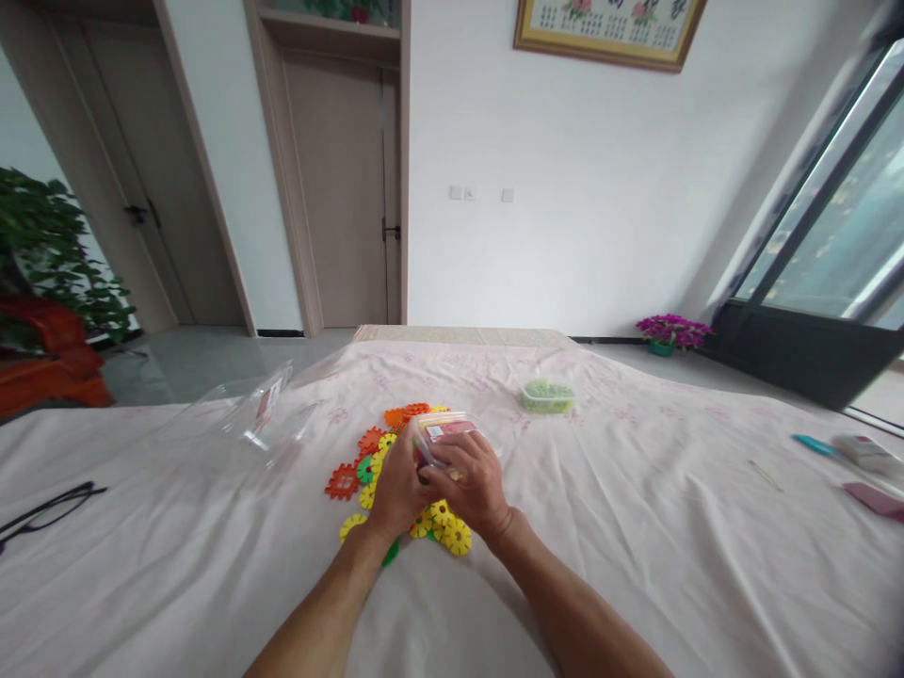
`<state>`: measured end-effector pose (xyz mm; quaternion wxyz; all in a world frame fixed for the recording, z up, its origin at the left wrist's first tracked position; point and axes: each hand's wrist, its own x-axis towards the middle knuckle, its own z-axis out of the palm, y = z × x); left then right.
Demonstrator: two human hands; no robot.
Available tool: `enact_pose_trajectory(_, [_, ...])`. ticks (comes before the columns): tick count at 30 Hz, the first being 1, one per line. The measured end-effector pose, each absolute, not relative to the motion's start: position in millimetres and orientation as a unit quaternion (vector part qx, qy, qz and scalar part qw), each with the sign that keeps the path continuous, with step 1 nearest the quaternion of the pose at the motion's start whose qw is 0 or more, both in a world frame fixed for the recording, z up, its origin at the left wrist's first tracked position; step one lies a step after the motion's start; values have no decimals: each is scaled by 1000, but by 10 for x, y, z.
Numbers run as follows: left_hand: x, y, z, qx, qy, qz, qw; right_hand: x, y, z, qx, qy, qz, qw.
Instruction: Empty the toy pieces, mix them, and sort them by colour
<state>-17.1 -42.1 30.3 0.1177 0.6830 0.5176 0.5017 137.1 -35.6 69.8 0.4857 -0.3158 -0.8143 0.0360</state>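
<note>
- Left hand [399,482] and right hand [473,476] clamped round clear container [449,429].
- Risk: hard squeeze may buckle its wall.
- Risk: slip may scatter plastic pieces [365,469] beside container.

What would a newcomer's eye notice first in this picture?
Probably the bright orange and yellow pieces on the pale cloth, near the picture's middle, around the left hand and right hand, which hold a clear container. Next, perhaps, the magenta flowers by the wall at right.

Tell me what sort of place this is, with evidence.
Probably a living room in a home: interior doors, a gold-framed picture on the wall, and purple flowers on the floor.
</note>
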Motion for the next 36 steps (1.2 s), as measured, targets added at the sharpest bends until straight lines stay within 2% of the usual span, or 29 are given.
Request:
enact_pose_trajectory(3, [-131,-450,359,657,505,527,190,1326,-442,709,-278,-832,58,476])
enact_pose_trajectory(6, [-125,-473,370,628,533,529,203,1406,-387,773,-252,-836,101,476])
enact_pose_trajectory(10, [-139,-492,344,627,526,535,211,1661,-99,794,-420,-729,63,537])
enact_pose_trajectory(12, [-142,-497,334,641,513,530,212,1817,71,736,-516,-674,60,525])
enact_pose_trajectory(16, [-134,-500,336,663,495,523,206,2029,271,585,-534,-665,290,434])
enact_pose_trajectory(18, [-128,-498,339,669,480,529,206,2051,285,542,-505,-644,383,428])
enact_pose_trajectory(21, [-128,-495,335,673,469,534,204,2030,264,519,-484,-610,435,452])
enact_pose_trajectory(24, [-133,-495,327,680,469,528,199,2018,260,503,-485,-613,416,466])
enact_pose_trajectory(31, [-124,-513,336,687,482,517,172,2041,264,484,-519,-685,219,461])
enact_pose_trajectory(33, [-124,-520,343,685,484,519,168,2033,257,485,-521,-682,223,462])
enact_pose_trajectory(36, [-137,-525,373,662,494,529,195,2029,258,498,-522,-634,317,475])
